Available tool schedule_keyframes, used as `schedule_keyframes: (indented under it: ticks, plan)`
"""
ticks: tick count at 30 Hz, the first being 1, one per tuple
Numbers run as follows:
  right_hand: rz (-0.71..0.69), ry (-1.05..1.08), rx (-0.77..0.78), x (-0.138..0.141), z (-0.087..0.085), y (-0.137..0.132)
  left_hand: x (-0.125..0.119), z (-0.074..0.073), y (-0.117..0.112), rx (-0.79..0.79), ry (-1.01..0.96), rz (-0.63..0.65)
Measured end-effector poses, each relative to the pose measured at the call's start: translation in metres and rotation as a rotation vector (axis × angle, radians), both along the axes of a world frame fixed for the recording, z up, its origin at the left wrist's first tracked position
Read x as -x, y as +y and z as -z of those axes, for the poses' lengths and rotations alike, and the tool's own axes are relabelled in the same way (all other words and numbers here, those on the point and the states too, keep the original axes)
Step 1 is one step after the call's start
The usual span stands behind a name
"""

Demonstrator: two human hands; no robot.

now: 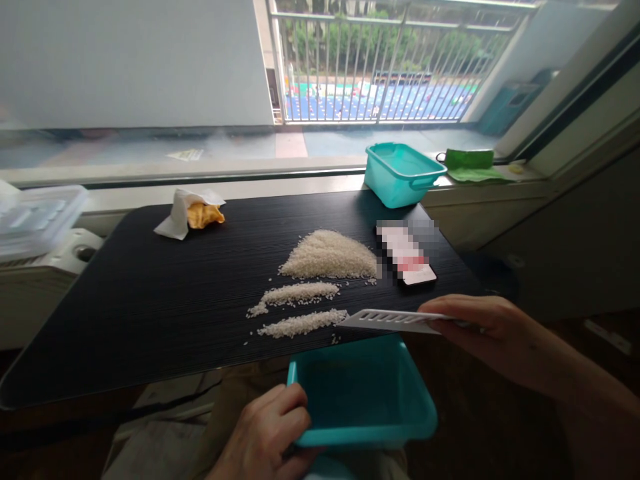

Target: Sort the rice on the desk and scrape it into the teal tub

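Note:
My left hand (267, 433) grips the near left rim of a teal plastic basin (360, 400), held below the front edge of the black table (150, 300). My right hand (480, 327) is closed on a white slotted plastic scraper (390, 320), whose tip rests at the right end of the nearest row of rice (303, 323). A second row of rice (297, 293) lies just behind it, and a larger rice pile (330, 257) sits farther back.
A phone (407, 257) lies right of the rice pile. A second teal basin (403, 173) and a green cloth (470, 165) sit on the window sill. A crumpled tissue with something orange (193, 213) is at the table's back left. A clear plastic box (35, 217) stands at far left.

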State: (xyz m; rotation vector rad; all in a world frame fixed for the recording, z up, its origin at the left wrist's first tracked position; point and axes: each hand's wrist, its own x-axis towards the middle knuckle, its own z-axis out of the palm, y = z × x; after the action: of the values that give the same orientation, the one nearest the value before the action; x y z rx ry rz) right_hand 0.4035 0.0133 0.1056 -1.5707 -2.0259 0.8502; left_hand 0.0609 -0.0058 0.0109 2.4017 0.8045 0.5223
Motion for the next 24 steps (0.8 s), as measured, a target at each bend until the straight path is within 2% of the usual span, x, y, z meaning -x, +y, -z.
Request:
schedule_keyframes:
  ticks: [8, 13, 15, 19, 24]
  plan:
    - [-0.026, 0.001, -0.002, 0.009, -0.001, 0.008, 0.002, 0.001, -0.001, -0.001, 0.006, 0.003]
    - [-0.131, -0.02, 0.036, 0.01, -0.004, 0.007, 0.003, 0.003, -0.001, 0.01, 0.009, -0.007]
    - [-0.095, -0.008, 0.034, 0.005, -0.005, 0.006, 0.003, 0.003, -0.002, 0.005, 0.005, -0.012]
    - [0.071, 0.016, -0.037, -0.006, -0.003, 0.007, 0.003, 0.003, -0.001, 0.004, 0.006, -0.001]
    - [0.097, 0.006, -0.026, -0.008, 0.0, 0.009, 0.001, 0.002, 0.001, -0.005, 0.0, 0.008]
